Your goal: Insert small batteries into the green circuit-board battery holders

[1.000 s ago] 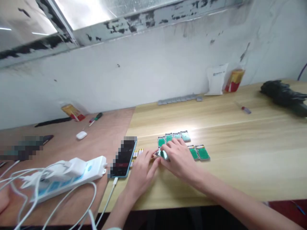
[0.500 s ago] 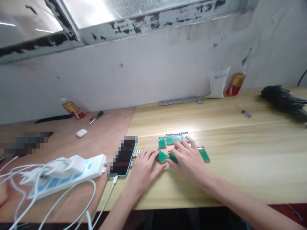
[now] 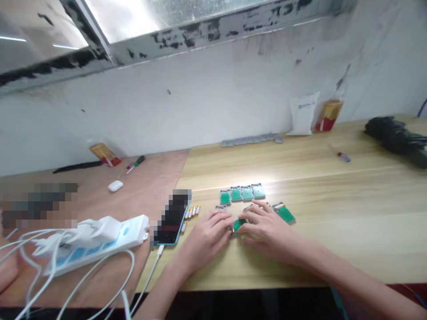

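A small green circuit board (image 3: 239,226) in a grey frame is tilted between my hands, near the table's front. My left hand (image 3: 210,233) has its fingers bent together at the board's left edge. From the right, my right hand (image 3: 268,229) pinches the same board, its fingers covering part of it. Another grey-framed piece (image 3: 220,207) shows just beyond my left fingers. More boards lie partly hidden behind my right hand, and a green board (image 3: 285,214) with a battery along its top edge sits right of it. Several small batteries (image 3: 192,212) lie left of my left hand.
Several green boards (image 3: 247,193) form a row beyond my hands. A phone (image 3: 171,218) on a cable and a white power strip (image 3: 100,249) stand left. Grey pieces (image 3: 251,141) line the wall. A screwdriver (image 3: 135,163) lies back left; a black bundle (image 3: 395,138) lies far right.
My hands have closed in on one board, which is now tilted between them. My right hand has drawn back from the far row, uncovering its rightmost board. The batteries are more exposed.
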